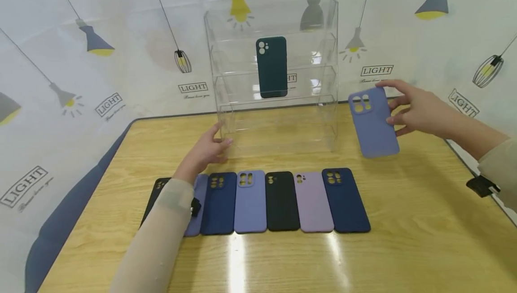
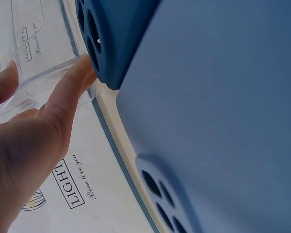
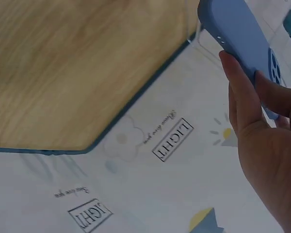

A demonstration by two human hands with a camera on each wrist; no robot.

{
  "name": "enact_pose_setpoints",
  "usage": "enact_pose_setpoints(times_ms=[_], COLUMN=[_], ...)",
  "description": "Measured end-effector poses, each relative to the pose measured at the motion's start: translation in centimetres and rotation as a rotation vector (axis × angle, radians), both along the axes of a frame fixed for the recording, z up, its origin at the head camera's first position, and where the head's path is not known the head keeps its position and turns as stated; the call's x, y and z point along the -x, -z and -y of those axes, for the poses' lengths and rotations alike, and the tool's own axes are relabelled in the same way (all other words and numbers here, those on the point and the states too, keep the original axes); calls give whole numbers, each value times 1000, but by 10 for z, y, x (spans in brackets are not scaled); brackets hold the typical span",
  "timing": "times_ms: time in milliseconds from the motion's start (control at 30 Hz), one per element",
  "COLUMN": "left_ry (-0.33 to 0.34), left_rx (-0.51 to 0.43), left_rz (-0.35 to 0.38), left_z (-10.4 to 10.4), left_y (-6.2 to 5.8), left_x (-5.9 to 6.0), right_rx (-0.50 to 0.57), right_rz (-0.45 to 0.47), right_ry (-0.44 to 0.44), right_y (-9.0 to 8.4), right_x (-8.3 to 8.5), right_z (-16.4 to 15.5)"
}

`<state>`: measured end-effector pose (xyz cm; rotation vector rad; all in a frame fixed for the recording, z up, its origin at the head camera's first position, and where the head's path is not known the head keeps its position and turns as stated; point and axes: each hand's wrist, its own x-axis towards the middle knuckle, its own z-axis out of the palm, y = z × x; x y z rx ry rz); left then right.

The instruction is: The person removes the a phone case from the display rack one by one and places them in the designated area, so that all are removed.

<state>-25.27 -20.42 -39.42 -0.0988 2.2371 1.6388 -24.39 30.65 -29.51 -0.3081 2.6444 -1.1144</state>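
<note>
My right hand [image 1: 408, 109] holds a periwinkle phone case [image 1: 373, 122] upright in the air to the right of a clear acrylic shelf rack [image 1: 242, 24]; in the right wrist view fingers [image 3: 242, 97] grip the case [image 3: 237, 29] by its edge. A dark green case [image 1: 272, 66] stands on an upper shelf of the rack. My left hand [image 1: 208, 149] rests with straight fingers against the rack's lower left corner [image 2: 43, 73]. In front of the rack several cases lie in a row on the wooden table [image 1: 404, 248]: navy [image 1: 345, 199], lilac [image 1: 312, 201], black [image 1: 281, 200], periwinkle [image 1: 250, 201], navy [image 1: 219, 203].
A backdrop printed with lamps and "LIGHT" signs [image 1: 81, 82] surrounds the table on all sides. Two more cases at the row's left end lie partly under my left sleeve [image 1: 161, 230]. A black wrist strap [image 1: 482, 185] shows on my right arm.
</note>
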Motion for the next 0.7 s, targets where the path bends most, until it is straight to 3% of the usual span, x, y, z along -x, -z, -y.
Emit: enact_pose_setpoints(times_ms=[367,700], left_ry=[-6,-16], left_rx=[-6,-9], left_rz=[20,27], left_z=[-3,-3], left_y=[-1,-3], left_x=[-1,-1], right_rx=[123,152], right_rz=[352,505], right_ry=[-26,-43], right_y=[68,93], right_x=[-31,-51], right_z=[-25,-23])
